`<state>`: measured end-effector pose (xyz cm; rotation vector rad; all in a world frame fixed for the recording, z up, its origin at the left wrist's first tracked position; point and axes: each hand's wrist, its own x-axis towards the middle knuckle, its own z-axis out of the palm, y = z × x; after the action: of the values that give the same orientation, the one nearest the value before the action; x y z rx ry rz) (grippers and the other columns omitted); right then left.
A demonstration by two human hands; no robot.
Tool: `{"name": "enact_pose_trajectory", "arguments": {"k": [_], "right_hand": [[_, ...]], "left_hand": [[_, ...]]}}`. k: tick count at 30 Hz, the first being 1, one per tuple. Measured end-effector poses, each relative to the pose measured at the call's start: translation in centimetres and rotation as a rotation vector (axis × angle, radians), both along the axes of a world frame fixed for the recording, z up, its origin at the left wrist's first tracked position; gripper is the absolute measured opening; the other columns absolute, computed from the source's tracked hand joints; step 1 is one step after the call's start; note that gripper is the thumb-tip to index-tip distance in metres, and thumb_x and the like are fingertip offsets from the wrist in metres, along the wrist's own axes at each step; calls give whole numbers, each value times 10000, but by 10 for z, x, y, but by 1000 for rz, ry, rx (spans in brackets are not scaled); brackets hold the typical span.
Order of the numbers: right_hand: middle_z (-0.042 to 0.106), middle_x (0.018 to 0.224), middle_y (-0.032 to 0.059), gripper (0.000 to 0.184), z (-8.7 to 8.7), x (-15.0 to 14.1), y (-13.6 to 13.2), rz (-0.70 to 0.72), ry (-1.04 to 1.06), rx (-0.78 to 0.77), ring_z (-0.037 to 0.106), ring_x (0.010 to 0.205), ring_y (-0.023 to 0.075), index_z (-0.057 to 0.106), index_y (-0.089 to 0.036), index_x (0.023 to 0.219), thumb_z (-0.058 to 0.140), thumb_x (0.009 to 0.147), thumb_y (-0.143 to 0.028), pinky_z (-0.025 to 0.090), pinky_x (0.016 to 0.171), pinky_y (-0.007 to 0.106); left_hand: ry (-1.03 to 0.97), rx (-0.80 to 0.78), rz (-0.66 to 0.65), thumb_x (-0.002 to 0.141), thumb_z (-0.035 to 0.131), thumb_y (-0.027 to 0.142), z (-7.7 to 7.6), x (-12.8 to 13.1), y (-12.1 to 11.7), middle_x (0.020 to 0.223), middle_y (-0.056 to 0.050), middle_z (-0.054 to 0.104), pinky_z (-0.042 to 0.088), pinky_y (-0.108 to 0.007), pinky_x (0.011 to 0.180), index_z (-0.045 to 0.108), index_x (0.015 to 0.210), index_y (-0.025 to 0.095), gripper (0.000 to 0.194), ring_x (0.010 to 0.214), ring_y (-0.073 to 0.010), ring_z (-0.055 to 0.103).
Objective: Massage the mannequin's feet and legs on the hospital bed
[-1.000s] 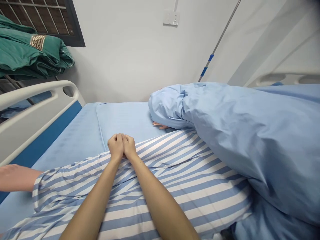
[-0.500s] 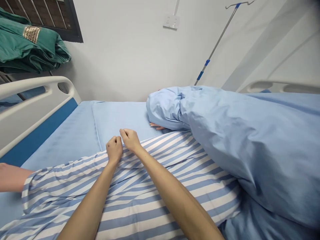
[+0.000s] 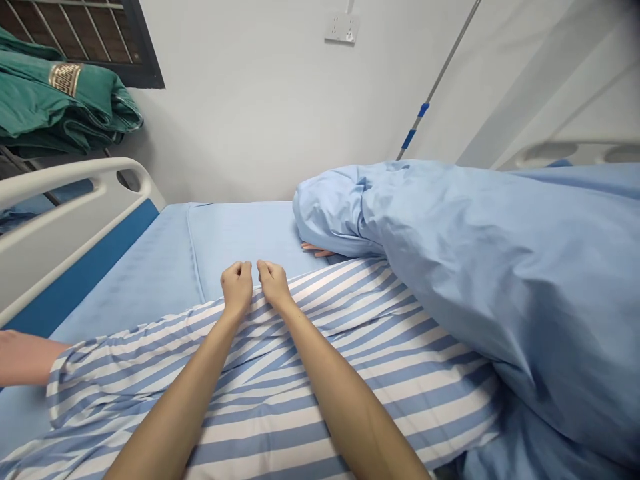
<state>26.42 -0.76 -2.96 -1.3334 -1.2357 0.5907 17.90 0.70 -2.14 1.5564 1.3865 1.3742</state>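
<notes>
Both my hands are closed into fists with the thumbs uppermost, and I see nothing in them. My left hand [image 3: 237, 288] and my right hand [image 3: 273, 283] are side by side with a small gap between them. They are over the far edge of the blue-and-white striped trousers [image 3: 280, 427] on a leg lying across the bed. Whether the fists touch the cloth, I cannot tell. At the left a bare foot [image 3: 30, 358] comes out of the trouser cuff. Under the light-blue quilt [image 3: 460, 267] at the right, the fingers of another hand [image 3: 316, 251] show.
A light-blue bed sheet [image 3: 245, 233] lies beyond the legs, up to the white wall. A cream and blue bed end panel [image 3: 65, 247] stands at the left, with folded green cloth [image 3: 60, 107] behind it. A drip pole [image 3: 440, 77] rises at the back right.
My right hand has shifted right and slightly down, and my left hand a little right and up, so the fists are now level and apart. The view has tilted slightly.
</notes>
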Motion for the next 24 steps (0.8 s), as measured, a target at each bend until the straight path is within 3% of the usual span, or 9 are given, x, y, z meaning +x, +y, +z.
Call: {"name": "enact_pose_trajectory", "arguments": {"k": [3, 10, 14, 18, 24], "right_hand": [[354, 496, -45, 382, 1, 4, 2, 5, 118, 12, 329, 515, 90, 367, -190, 531, 350, 835, -420, 289, 499, 216], [284, 504, -56, 363, -3, 4, 3, -56, 192, -9, 283, 513, 84, 288, -203, 535, 392, 815, -409, 268, 476, 217], [308, 485, -53, 371, 11, 9, 1, -62, 13, -63, 303, 499, 88, 318, -197, 510, 374, 832, -374, 252, 492, 228], [346, 476, -48, 389, 29, 21, -8, -29, -268, 19, 318, 499, 91, 357, -190, 500, 381, 847, -367, 229, 516, 240], [335, 464, -46, 396, 8, 33, -15, -64, -292, -15, 300, 489, 95, 345, -194, 504, 349, 861, -366, 208, 508, 247]], "left_hand": [[-108, 7, -17, 766, 440, 325, 0, 22, -4, 465, 59, 277, 252, -227, 484, 290, 490, 193, 341, 486, -82, 283], [52, -9, 9, 823, 382, 323, -21, 29, -11, 454, 50, 344, 237, -240, 504, 319, 494, 188, 361, 490, -93, 313], [89, 12, -10, 831, 369, 321, -23, 27, -10, 455, 51, 343, 226, -242, 510, 319, 500, 186, 361, 488, -94, 306], [108, 31, -27, 826, 369, 317, -23, 29, -9, 451, 51, 332, 209, -244, 503, 317, 494, 185, 360, 488, -93, 303], [143, 37, -6, 797, 402, 293, -22, 30, -12, 446, 58, 281, 213, -242, 513, 291, 486, 179, 349, 485, -86, 280]]}}
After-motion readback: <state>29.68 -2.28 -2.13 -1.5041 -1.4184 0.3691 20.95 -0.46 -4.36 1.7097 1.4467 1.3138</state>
